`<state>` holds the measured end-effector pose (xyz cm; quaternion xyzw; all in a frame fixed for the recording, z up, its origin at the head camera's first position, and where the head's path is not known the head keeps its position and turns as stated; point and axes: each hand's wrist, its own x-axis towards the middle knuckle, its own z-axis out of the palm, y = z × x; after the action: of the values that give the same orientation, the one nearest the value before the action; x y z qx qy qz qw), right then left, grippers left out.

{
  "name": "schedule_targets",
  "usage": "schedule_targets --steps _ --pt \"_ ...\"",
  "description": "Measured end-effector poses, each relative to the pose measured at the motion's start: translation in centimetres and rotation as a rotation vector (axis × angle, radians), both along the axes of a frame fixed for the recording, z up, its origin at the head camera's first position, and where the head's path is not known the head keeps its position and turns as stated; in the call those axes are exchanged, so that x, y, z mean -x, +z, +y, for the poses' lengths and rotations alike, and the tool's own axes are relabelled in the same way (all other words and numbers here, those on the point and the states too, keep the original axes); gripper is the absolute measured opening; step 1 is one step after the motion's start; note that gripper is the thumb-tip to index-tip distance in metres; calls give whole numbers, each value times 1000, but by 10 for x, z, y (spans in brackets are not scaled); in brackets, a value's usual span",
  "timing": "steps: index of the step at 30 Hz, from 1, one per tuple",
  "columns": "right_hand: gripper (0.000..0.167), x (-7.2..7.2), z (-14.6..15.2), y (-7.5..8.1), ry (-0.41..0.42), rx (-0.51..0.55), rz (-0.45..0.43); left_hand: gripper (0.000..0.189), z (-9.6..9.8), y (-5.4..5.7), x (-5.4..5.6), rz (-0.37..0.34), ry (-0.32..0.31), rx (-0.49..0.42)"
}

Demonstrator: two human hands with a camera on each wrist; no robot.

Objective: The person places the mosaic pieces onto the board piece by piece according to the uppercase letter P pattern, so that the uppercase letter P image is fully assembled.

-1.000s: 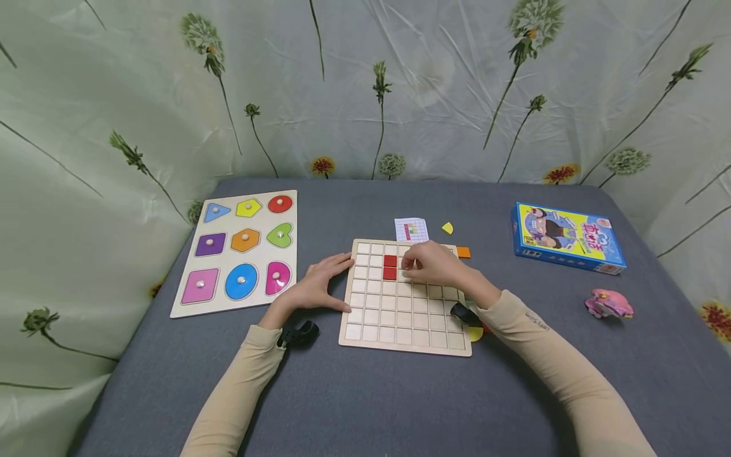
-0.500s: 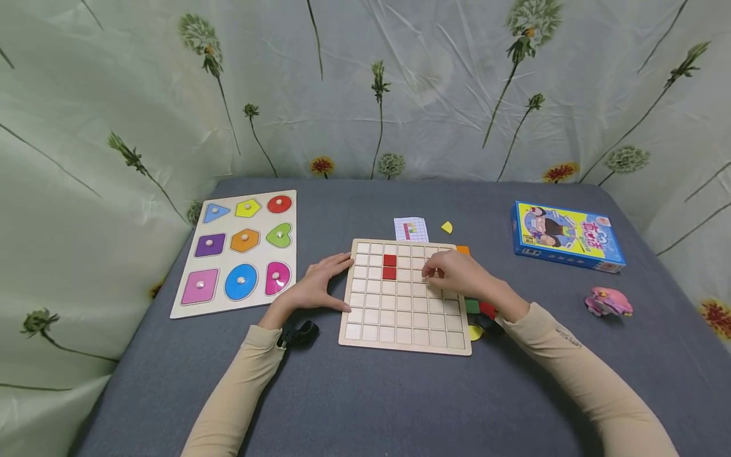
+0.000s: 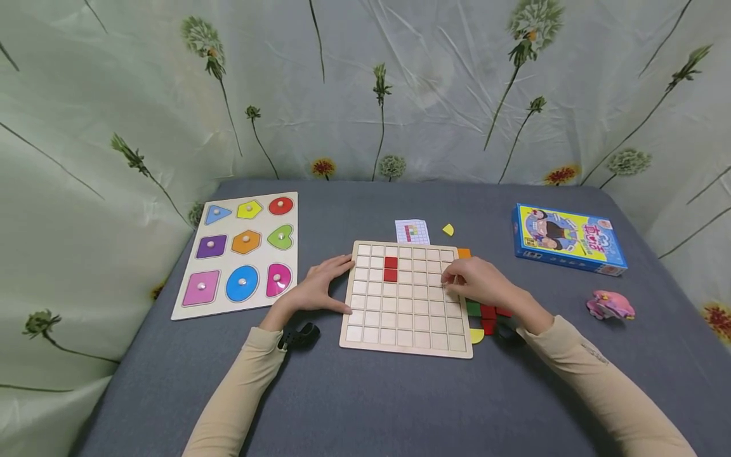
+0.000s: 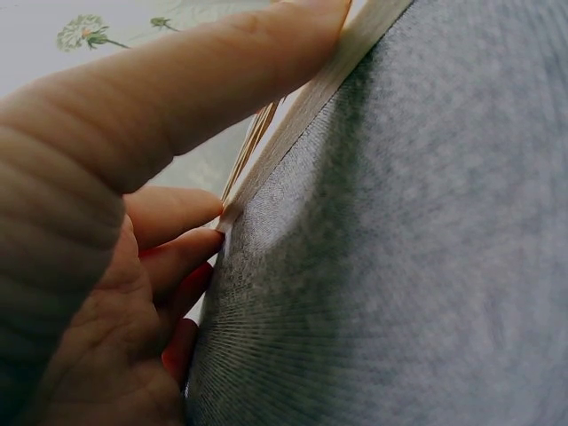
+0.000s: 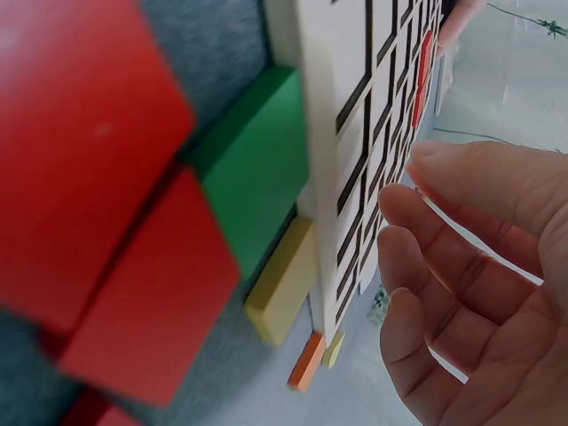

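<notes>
A wooden grid board [image 3: 400, 336] lies on the table, with two red square tiles [image 3: 391, 262] in neighbouring cells of one column. My left hand [image 3: 316, 287] spreads thumb and fingers along its left edge. In the left wrist view, the thumb [image 4: 204, 80] and fingertips rest against the board's rim. Over the board's right side hovers my right hand [image 3: 482, 284], fingers loosely bent. Nothing shows between the fingertips [image 5: 429, 153] in the right wrist view. Beside the board's right edge lie red blocks [image 5: 151, 293], a green block [image 5: 253, 169] and a yellow half-round piece [image 3: 476, 336].
A small pattern card [image 3: 412, 232] and a yellow piece [image 3: 448, 230] lie behind the board, and an orange block [image 3: 464, 252] at its far right corner. To the left is a shape-puzzle board [image 3: 228, 304]; to the right, a blue box [image 3: 568, 238] and pink toy [image 3: 610, 305].
My right hand has moved rightward, from beside the red tiles to the board's right edge, uncovering cells and the red and green blocks. The left hand has stayed put.
</notes>
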<state>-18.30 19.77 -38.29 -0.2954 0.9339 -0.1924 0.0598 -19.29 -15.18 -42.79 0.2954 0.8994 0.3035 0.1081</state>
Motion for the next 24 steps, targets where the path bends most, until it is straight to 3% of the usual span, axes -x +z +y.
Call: schedule_targets --steps 24 --pt "12 -21 47 -3 -89 9 6 95 -1 0 -1 -3 1 -4"
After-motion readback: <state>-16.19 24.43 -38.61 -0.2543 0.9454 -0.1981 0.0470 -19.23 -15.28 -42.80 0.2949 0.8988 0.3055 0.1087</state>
